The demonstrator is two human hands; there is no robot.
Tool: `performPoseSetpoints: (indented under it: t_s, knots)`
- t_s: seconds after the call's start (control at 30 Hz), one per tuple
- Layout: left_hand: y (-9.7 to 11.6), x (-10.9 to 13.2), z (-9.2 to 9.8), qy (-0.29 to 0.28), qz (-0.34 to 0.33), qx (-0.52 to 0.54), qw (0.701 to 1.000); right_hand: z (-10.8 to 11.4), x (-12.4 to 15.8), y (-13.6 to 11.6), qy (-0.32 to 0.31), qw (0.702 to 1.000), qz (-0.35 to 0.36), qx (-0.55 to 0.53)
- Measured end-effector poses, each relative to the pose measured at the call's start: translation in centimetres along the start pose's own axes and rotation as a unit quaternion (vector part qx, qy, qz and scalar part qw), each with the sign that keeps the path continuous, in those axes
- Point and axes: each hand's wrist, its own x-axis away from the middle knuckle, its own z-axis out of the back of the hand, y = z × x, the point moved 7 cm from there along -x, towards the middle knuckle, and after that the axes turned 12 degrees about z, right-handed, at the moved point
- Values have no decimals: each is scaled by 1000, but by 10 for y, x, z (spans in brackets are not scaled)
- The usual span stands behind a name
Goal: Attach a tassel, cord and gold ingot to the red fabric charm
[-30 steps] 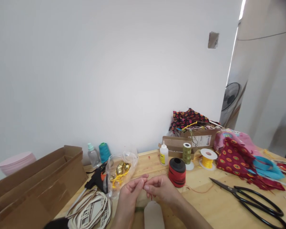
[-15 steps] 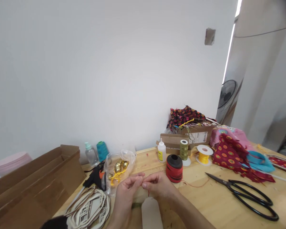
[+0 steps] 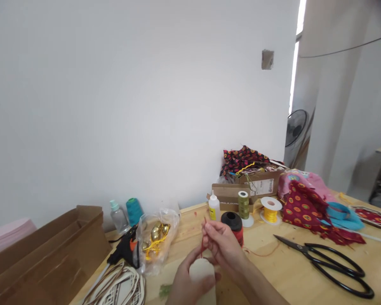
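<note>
A pale tag-shaped piece [image 3: 202, 270] with a rounded top is held in my left hand [image 3: 189, 279], whose fingers and thumb wrap round its upper end. Red cord [image 3: 202, 248] rises from the top of the piece. My right hand [image 3: 224, 243] pinches that cord just above the piece. Behind my right hand stands a spool of red thread [image 3: 238, 233] with a black top, partly covered by the hand. A loose red thread runs from the spool over the table.
Black scissors [image 3: 324, 262] lie at the right. Behind are a glue bottle [image 3: 213, 206], green spool [image 3: 244, 205], yellow spool [image 3: 270, 210] and red cloth [image 3: 305, 207]. At the left are a cardboard box [image 3: 51, 258], glue gun [image 3: 125, 250], wooden cutouts [image 3: 119, 286] and a bag of bells [image 3: 158, 237].
My left hand has moved down from the cord onto the pale piece. My right hand has lifted the cord upward. The view has shifted slightly, and a green tuft now shows beside my left hand.
</note>
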Motion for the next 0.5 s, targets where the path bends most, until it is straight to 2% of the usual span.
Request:
performPoseSetpoints:
  t_s: [0.17,0.23,0.33,0.43,0.5]
  knots:
    - [-12,8,-17,-65,87,-78,991,12,-12,-25,31,994,36,-101]
    - [-8,11,-20,-67,90,-127,986,15,-14,-31,28,989,43,-137]
    - [12,11,-11,-4,33,-205,978,15,-13,-36,9,983,39,-181]
    - [28,8,13,88,-5,-242,966,12,-8,-39,-15,977,27,-211]
    - [37,7,28,123,-38,-266,955,10,-4,-40,-34,973,21,-229]
